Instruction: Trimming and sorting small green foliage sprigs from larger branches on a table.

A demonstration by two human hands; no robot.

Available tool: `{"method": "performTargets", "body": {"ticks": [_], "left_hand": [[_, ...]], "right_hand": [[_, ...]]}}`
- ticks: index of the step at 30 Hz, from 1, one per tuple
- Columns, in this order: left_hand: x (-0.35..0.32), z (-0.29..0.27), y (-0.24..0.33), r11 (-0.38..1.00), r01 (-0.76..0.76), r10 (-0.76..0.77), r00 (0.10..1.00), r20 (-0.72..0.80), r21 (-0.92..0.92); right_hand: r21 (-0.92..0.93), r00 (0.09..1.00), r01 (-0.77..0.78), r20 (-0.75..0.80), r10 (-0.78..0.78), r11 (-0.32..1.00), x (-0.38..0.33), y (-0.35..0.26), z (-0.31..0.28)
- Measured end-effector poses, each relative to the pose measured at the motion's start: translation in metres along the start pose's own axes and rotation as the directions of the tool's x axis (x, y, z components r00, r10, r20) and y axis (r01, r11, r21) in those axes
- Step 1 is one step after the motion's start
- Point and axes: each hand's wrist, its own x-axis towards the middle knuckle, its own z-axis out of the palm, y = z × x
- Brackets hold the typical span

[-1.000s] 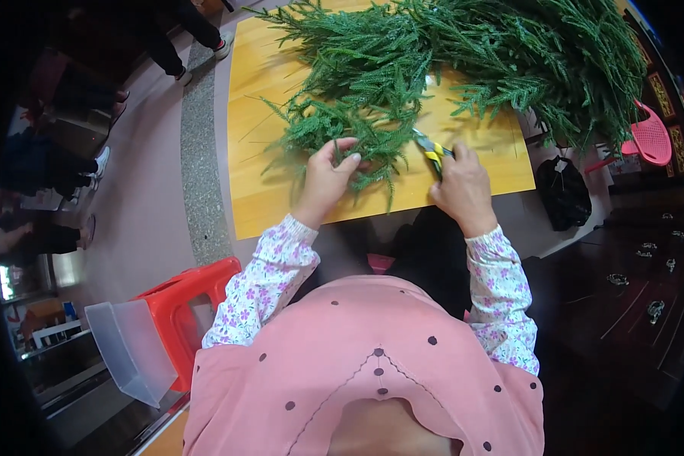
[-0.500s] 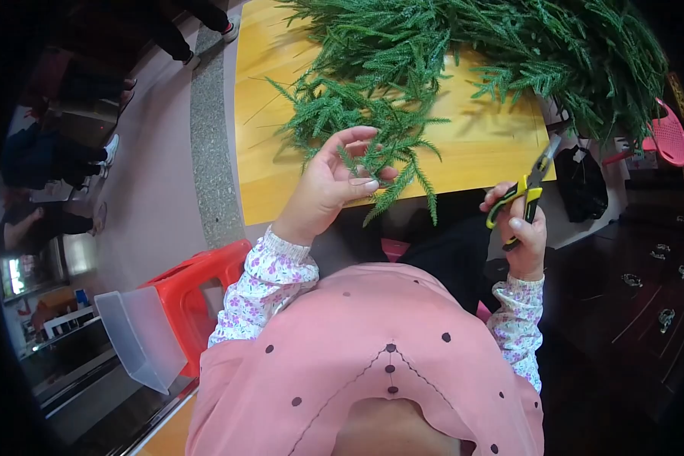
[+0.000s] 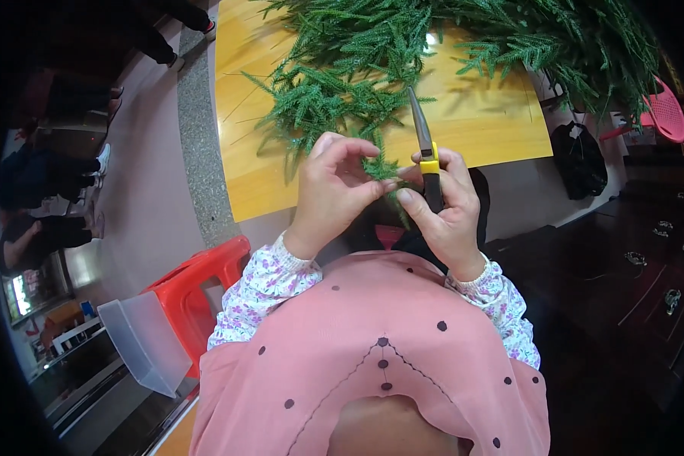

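Observation:
A small green artificial pine sprig (image 3: 381,169) is pinched between the thumb and fingers of my left hand (image 3: 333,186), in front of the table's near edge. My right hand (image 3: 450,204) has come right beside it and grips long-nose pliers (image 3: 420,125) with yellow and black handles. The pliers' jaws point up and away and look closed. My right thumb and a fingertip are close to the sprig; whether they touch it I cannot tell. Just beyond my hands, a bunch of green pine branches (image 3: 308,102) lies on the yellow wooden table (image 3: 482,129).
More pine branches (image 3: 555,45) heap over the table's far right. To my left, a red plastic stool (image 3: 178,296) stands beside a clear plastic bin (image 3: 140,349). A black bag (image 3: 580,159) and a pink perforated plastic thing (image 3: 665,112) are at the right. Other people's legs (image 3: 152,38) show far left.
My right hand has moved left with the pliers, from the table's right corner to beside the sprig. The pliers have turned more upright. My left hand keeps its hold.

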Motion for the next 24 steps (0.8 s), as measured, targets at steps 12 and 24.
{"method": "performTargets", "body": {"ticks": [12,24], "left_hand": [[0.001,-0.001,0.005,0.844,-0.393,0.355,0.919,0.170,0.365],[-0.019,-0.014,0.023,0.994,0.019,-0.051,0.953,0.298,0.111]], "right_hand": [[0.429,0.938,-0.329,0.050,0.342,0.841,0.001,0.026,0.002],[0.762,0.854,-0.513,0.402,0.332,0.396,-0.008,0.037,-0.003]]}}
